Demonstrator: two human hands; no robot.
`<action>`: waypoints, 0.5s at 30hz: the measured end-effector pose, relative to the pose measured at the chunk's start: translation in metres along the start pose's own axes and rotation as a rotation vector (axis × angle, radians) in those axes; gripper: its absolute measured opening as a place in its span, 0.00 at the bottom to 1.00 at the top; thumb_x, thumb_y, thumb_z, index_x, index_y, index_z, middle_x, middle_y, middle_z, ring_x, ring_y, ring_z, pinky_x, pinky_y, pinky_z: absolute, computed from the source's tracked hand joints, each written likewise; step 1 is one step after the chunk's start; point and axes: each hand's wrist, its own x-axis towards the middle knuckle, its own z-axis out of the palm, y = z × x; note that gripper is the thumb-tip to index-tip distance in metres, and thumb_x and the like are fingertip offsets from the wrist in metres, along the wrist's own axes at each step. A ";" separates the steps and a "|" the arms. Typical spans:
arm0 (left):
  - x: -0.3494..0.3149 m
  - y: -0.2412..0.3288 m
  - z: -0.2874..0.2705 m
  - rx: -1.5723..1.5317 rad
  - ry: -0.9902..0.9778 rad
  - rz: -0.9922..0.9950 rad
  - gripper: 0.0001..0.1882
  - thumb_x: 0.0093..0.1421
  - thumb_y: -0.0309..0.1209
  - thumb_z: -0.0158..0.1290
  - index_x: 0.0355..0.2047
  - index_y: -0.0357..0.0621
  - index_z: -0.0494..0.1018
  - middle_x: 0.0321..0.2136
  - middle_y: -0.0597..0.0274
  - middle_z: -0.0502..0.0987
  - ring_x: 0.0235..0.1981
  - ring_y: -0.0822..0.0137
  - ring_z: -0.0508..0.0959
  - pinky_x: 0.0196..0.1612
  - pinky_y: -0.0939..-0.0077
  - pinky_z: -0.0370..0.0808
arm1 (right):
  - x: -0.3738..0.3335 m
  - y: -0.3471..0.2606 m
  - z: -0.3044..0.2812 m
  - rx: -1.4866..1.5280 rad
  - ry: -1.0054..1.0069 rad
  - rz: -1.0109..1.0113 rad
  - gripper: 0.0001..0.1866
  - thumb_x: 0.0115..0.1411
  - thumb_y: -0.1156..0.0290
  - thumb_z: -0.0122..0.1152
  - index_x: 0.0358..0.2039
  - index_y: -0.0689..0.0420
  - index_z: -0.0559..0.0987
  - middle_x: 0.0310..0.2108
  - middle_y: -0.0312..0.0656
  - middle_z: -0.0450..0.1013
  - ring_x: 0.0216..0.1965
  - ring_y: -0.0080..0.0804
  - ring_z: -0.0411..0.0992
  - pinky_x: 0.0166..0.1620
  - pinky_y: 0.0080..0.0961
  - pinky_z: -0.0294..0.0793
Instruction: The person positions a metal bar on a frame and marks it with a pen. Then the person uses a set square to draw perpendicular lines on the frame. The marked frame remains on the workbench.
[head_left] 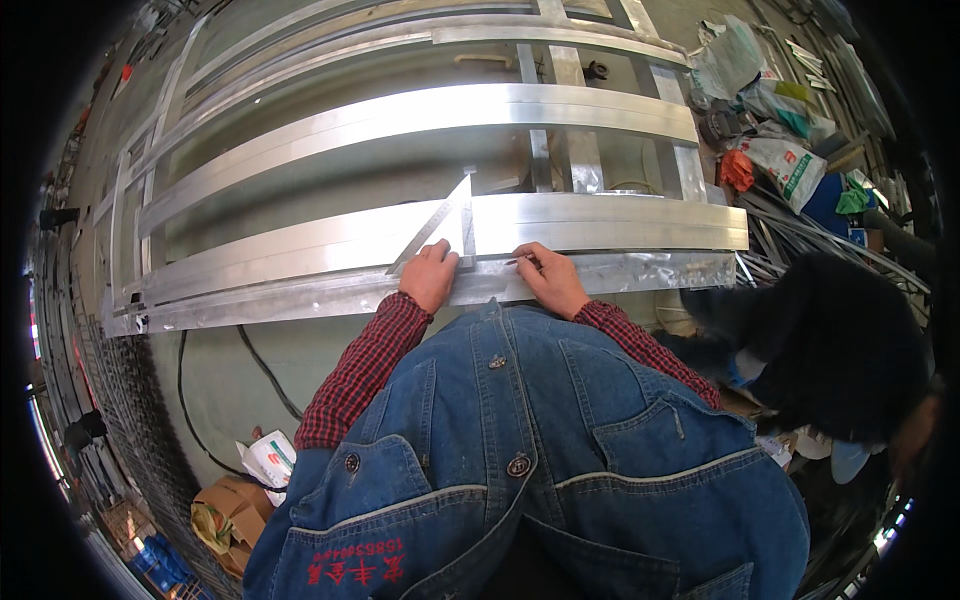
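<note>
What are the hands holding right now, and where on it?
The left hand presses down the base corner of a metal triangle square on the aluminium bar. The right hand pinches a thin marking tool near its tip.

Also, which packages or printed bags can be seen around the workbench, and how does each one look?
White sack: upper right, crumpled, with red and green print.
Clear plastic bag: top right, crumpled, pale.
White bag: lower left on the floor, with red and green marks.
Brown cardboard box: lower left, open, beside it.
</note>
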 end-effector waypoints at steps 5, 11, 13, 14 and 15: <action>0.000 0.003 -0.002 -0.021 -0.011 -0.027 0.09 0.65 0.27 0.60 0.46 0.42 0.79 0.54 0.50 0.79 0.54 0.46 0.84 0.52 0.50 0.85 | 0.004 -0.003 0.001 0.005 0.006 -0.024 0.14 0.76 0.66 0.64 0.55 0.58 0.87 0.43 0.53 0.88 0.42 0.47 0.87 0.49 0.39 0.85; 0.000 0.003 -0.003 -0.016 -0.011 -0.014 0.09 0.66 0.27 0.59 0.46 0.41 0.79 0.55 0.50 0.79 0.55 0.47 0.83 0.53 0.51 0.85 | 0.012 -0.006 0.001 -0.020 -0.023 -0.017 0.15 0.77 0.64 0.65 0.56 0.60 0.86 0.43 0.49 0.87 0.42 0.40 0.85 0.50 0.34 0.83; 0.000 0.002 -0.004 -0.014 -0.003 -0.004 0.09 0.67 0.27 0.58 0.46 0.41 0.79 0.55 0.50 0.79 0.55 0.47 0.83 0.53 0.51 0.85 | 0.014 -0.007 0.001 -0.032 -0.031 -0.028 0.15 0.77 0.64 0.65 0.56 0.60 0.86 0.43 0.50 0.87 0.42 0.40 0.85 0.50 0.34 0.83; 0.000 0.002 -0.004 -0.015 -0.005 -0.001 0.09 0.67 0.27 0.58 0.46 0.41 0.79 0.55 0.50 0.79 0.55 0.47 0.83 0.53 0.51 0.85 | 0.014 -0.008 0.002 -0.017 -0.035 -0.014 0.15 0.77 0.64 0.65 0.56 0.60 0.86 0.43 0.50 0.87 0.42 0.41 0.85 0.51 0.34 0.83; 0.000 0.002 -0.004 -0.012 -0.015 -0.006 0.09 0.67 0.27 0.58 0.46 0.41 0.79 0.55 0.50 0.79 0.55 0.47 0.83 0.53 0.51 0.85 | 0.015 -0.008 0.002 -0.032 -0.035 -0.031 0.15 0.77 0.64 0.65 0.56 0.60 0.86 0.43 0.50 0.87 0.42 0.41 0.85 0.50 0.35 0.83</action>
